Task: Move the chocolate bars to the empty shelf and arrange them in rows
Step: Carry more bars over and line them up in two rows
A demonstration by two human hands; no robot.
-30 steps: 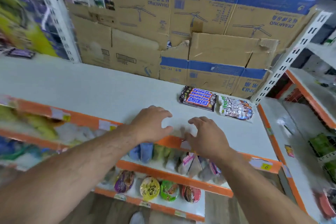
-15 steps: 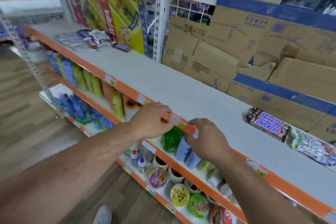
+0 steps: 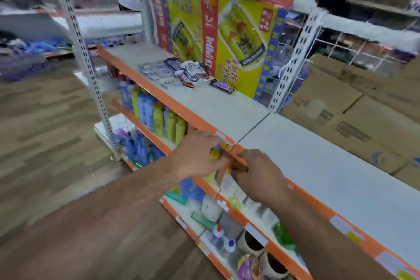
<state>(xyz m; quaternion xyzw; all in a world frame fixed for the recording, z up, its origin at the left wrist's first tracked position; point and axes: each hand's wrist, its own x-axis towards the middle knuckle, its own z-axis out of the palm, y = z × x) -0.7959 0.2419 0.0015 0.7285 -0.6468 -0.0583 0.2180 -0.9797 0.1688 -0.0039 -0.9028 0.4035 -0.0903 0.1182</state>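
Observation:
A loose pile of chocolate bars [image 3: 181, 70] in dark and pale wrappers lies on the far left section of the white shelf [image 3: 318, 166]. One dark bar [image 3: 221, 86] sits apart, just right of the pile. My left hand [image 3: 197, 154] and my right hand [image 3: 259, 175] hover side by side over the shelf's orange front edge [image 3: 181, 109], well short of the pile. Both hold nothing, with fingers loosely curled. The image is blurred by motion.
A tall yellow and red box [image 3: 227, 36] stands behind the pile. Cardboard cartons [image 3: 352, 109] line the back on the right. A white perforated upright [image 3: 293, 61] divides the shelf sections. Bottles [image 3: 159, 118] and jars fill the lower shelves. Wooden floor lies to the left.
The view has swung left along the shelf. The arranged bars on the right have left view and the loose pile has come closer. Both hands stay empty at the shelf edge.

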